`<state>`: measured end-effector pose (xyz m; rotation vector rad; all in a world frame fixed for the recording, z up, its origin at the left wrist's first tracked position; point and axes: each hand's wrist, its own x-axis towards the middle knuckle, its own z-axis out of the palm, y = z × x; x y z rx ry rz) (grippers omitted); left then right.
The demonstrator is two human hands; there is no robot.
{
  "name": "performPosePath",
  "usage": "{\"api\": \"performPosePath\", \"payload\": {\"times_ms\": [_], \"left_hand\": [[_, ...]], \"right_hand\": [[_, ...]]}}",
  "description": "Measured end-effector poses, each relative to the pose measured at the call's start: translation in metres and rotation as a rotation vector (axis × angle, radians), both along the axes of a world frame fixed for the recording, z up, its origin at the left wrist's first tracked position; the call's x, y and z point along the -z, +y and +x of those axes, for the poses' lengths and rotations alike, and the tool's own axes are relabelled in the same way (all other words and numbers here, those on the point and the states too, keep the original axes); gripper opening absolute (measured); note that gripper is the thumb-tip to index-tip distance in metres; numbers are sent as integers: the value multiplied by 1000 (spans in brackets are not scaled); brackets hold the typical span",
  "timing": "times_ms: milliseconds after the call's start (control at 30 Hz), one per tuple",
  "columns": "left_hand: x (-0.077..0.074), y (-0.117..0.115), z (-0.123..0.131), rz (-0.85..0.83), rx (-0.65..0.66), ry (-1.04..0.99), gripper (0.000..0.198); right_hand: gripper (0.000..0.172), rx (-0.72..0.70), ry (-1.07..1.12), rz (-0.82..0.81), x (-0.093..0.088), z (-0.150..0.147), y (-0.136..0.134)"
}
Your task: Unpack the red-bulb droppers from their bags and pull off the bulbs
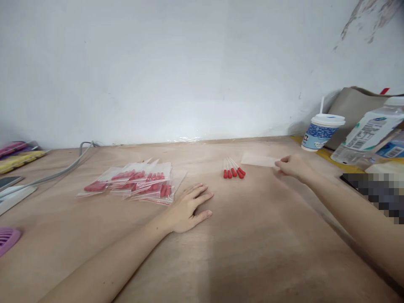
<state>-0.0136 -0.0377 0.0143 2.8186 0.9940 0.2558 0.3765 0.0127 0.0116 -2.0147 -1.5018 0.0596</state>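
My left hand [189, 206] lies flat on the wooden table [252, 244], fingers spread, holding nothing, just right of a pile of clear bags [135, 182] filled with red-tipped sticks. My right hand [292, 166] reaches out farther right and pinches the near edge of an empty clear bag [259, 160] lying on the table. Between my hands, several loose red-tipped sticks [233, 169] lie in a small fan, just left of the empty bag.
A lidded paper cup with a straw [321, 131], a plastic bottle [368, 134] on its side and a beige bag [353, 107] stand at the back right. A grey cable [63, 170], yellow and pink packs [19, 159] and a purple object [8, 239] lie at the left.
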Motion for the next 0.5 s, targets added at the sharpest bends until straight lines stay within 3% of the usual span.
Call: {"api": "performPosePath", "payload": {"times_ms": [67,100,200,300,400,500], "left_hand": [[0,-1,0,14,6,5,55],[0,-1,1,28,11,9,54],[-1,-3,4,129,24,5,51],[-6,1,4,286,-17,-6,43],[-14,15,-7,374,-138,60,35],[-28,32,-28,282,-196,180,36]], "right_hand": [[47,-27,-129,-384,-9,-15,-14],[53,-37,-223,-411,-14,-22,-19],[44,-160,-428,-249,-19,-36,-22],[37,-307,-469,-100,-9,-35,-11],[46,-256,-381,-213,11,-30,0],[52,-307,-351,-274,24,-34,1]]}}
